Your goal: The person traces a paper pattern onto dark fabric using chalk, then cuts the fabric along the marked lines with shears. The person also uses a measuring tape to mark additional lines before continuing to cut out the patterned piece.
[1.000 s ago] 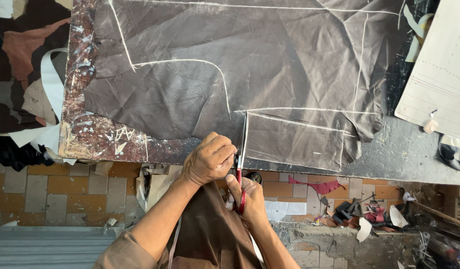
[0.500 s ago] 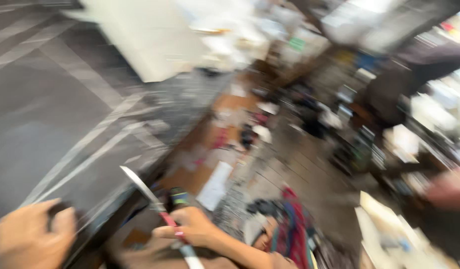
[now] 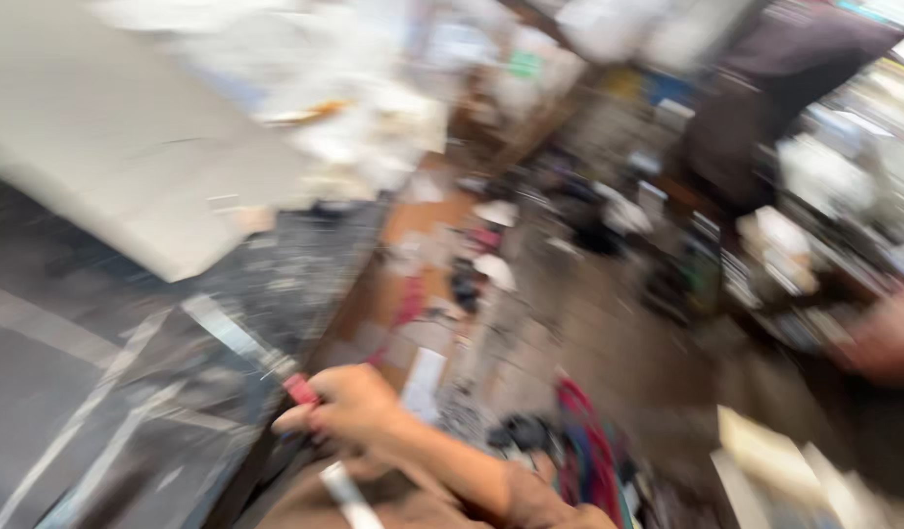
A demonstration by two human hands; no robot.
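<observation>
The view is heavily blurred. My right hand (image 3: 346, 407) is low in the middle, closed around red-handled scissors (image 3: 276, 367). Their metal blade points up and left over the dark fabric (image 3: 70, 431), which lies on the table at the left and carries pale chalk lines. My left hand is out of view.
A large white sheet (image 3: 129, 157) lies on the table beyond the fabric. Right of the table edge, the floor (image 3: 570, 323) is strewn with fabric scraps. A person in dark clothes (image 3: 765, 108) stands at the far upper right. Pale boards (image 3: 765, 456) sit at the lower right.
The camera has swung right, away from the fabric toward the room. My right hand has lifted the scissors off the cut line. My left hand has dropped out of the frame.
</observation>
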